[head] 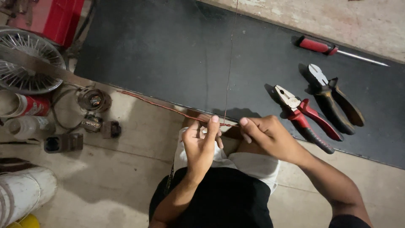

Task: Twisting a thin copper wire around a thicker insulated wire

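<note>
My left hand [201,141] and my right hand [265,135] pinch a thin reddish copper wire [164,106] between fingertips, close together above my lap. The wire runs from my fingers up and left across the edge of a black mat [168,50]. A second, very thin strand [230,59] rises from the pinch point straight toward the top of the view. Both hands hover over my knees, which are covered by white and black cloth.
On the mat to the right lie red-handled pliers [306,116], dark-handled pliers [333,97] and a red-handled screwdriver [333,48]. At left are a spoked wheel [27,59], a can [31,105], small metal parts [95,101] and a white bucket [23,190] on concrete floor.
</note>
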